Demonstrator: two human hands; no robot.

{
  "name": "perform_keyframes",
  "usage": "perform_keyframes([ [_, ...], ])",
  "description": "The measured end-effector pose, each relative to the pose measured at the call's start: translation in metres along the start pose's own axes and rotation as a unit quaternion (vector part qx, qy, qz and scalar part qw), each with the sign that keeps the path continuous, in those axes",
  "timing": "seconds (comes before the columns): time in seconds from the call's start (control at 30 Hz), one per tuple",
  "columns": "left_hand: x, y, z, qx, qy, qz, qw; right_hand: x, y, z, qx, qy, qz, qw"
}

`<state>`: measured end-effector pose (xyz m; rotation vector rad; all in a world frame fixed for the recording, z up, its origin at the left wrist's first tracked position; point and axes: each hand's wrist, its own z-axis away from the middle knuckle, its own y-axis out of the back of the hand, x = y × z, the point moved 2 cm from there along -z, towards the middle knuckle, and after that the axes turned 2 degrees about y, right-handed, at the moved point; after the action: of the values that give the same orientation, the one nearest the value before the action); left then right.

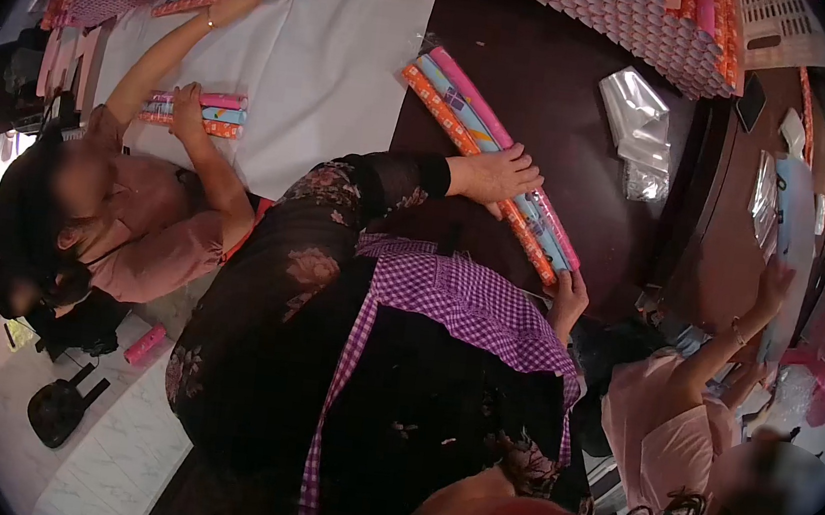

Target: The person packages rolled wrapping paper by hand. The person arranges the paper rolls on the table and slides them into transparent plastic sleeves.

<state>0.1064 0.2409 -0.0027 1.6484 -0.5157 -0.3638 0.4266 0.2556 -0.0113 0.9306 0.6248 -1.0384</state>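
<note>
A bundle of wrapping paper rolls [455, 111], one pink, one light blue with patterns and one orange, lies slantwise on the dark tabletop. Clear plastic film shows at its far end. My left hand [499, 174] reaches across the middle of the bundle, fingers over the rolls and thumb at the near side. At the near end, my right hand [568, 300] grips the roll ends between thumb and fingers; part of that hand is hidden by the purple checked apron [467, 309].
Clear plastic sleeves [638, 120] lie right of the bundle. Stacked rolls [599, 16] line the back. A co-worker at left handles another roll bundle [221, 117] on white sheeting [342, 69]. At right, another co-worker holds a light blue sheet or roll [794, 237].
</note>
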Motion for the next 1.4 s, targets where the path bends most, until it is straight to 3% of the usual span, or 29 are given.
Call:
perform_keyframes([
  [0.33,0.015,0.003,-0.008,-0.008,0.010,-0.040,0.999,-0.013,-0.015,-0.009,-0.052,-0.049,-0.033,0.997],
  [0.83,0.018,-0.005,-0.007,0.004,0.015,-0.048,0.999,-0.025,-0.026,-0.009,-0.083,-0.041,-0.076,0.993],
  [1.17,0.012,-0.012,-0.007,0.025,0.030,0.002,0.999,-0.007,-0.026,-0.017,-0.070,0.022,-0.051,0.996],
  [1.23,0.010,-0.016,-0.013,-0.024,0.037,0.042,0.998,-0.012,-0.026,-0.010,-0.050,-0.013,-0.044,0.998],
  [1.4,0.009,-0.052,-0.023,-0.034,0.039,0.032,0.998,0.011,-0.026,-0.028,-0.026,-0.030,-0.075,0.996],
])
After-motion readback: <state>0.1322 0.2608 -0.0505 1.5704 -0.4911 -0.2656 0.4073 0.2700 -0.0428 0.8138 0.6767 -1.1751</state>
